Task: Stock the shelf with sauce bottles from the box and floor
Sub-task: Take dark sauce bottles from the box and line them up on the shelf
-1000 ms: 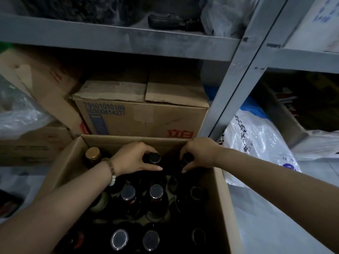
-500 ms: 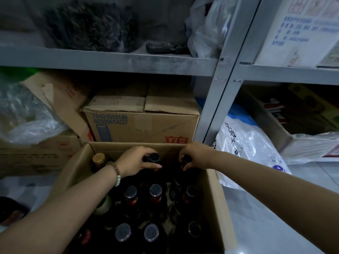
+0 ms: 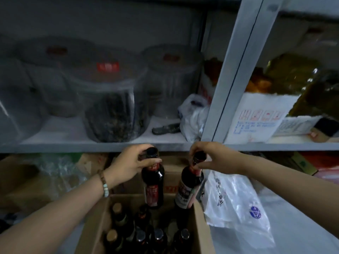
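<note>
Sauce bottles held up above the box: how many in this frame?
2. The left bottle hangs by its neck from the left hand, the right bottle from the right hand, both over the box. More stand inside; some may be hidden.

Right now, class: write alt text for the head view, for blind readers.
The left hand grips the left bottle by its neck and the right hand the right bottle, over an open cardboard box of more sauce bottles, below a grey shelf of lidded jars.

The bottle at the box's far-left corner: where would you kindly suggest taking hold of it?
Grip the bottle by its cap and neck, coming straight down from above: it stands upright, hemmed between the box wall and neighbouring bottles, leaving only its top free.
</note>
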`<state>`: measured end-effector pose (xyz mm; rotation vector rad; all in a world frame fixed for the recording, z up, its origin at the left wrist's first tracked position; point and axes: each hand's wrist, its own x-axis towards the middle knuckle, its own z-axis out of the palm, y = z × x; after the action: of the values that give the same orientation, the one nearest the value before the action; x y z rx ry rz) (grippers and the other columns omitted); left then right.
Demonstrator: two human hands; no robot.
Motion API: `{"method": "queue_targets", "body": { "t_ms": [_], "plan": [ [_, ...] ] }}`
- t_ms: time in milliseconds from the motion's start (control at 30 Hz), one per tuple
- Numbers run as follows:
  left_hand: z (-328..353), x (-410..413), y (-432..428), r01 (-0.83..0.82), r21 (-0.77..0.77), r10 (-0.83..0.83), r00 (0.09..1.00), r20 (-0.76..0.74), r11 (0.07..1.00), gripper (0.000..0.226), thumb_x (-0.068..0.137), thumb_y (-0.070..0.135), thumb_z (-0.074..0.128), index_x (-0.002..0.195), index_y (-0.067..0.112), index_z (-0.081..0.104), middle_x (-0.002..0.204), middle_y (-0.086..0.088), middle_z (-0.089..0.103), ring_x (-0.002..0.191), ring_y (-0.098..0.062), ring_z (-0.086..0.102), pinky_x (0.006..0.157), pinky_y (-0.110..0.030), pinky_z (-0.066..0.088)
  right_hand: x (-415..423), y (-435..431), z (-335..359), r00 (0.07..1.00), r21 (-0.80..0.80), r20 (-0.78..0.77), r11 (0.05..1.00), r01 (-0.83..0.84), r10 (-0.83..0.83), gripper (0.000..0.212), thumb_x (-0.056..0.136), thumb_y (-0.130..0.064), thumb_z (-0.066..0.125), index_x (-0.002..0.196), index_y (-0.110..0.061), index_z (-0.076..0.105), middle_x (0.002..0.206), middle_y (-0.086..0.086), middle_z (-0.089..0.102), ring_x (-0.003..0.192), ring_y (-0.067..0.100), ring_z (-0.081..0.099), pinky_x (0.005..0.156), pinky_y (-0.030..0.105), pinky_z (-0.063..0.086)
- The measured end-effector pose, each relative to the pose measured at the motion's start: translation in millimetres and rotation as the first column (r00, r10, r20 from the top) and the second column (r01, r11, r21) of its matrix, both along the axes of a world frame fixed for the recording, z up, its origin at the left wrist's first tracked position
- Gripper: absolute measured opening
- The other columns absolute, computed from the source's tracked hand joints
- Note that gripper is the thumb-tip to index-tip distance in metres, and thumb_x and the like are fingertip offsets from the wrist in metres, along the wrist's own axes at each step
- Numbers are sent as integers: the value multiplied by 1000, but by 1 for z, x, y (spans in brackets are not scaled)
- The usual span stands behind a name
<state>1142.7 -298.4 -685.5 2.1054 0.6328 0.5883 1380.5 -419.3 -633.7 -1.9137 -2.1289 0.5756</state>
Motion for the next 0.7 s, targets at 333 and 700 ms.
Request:
{"method": "queue_targets", "body": {
  "t_ms": [333,700],
  "plan": [
    [352,-33,-20,-72,72,56,977,204,995,40,68,67,65,75,27,64,73,3,67,69,-3,62,61,-22,44,-34,-32,365,978,179,-206,984,0,38,23,80,-43,65,101,-35,58,96,-16,62,91,3,60,82,29,52],
    [700,-105,-45,-351,332,200,888,413,876,43,68,64,60,60,22,56,56,11,52,53,3,44,50,-15,32,-103,-25,680,837,447,-464,893,-61,289,35,70,-33,71,99,-14,63,94,-8,70,94,-2,65,79,15,50]
  ]
}}
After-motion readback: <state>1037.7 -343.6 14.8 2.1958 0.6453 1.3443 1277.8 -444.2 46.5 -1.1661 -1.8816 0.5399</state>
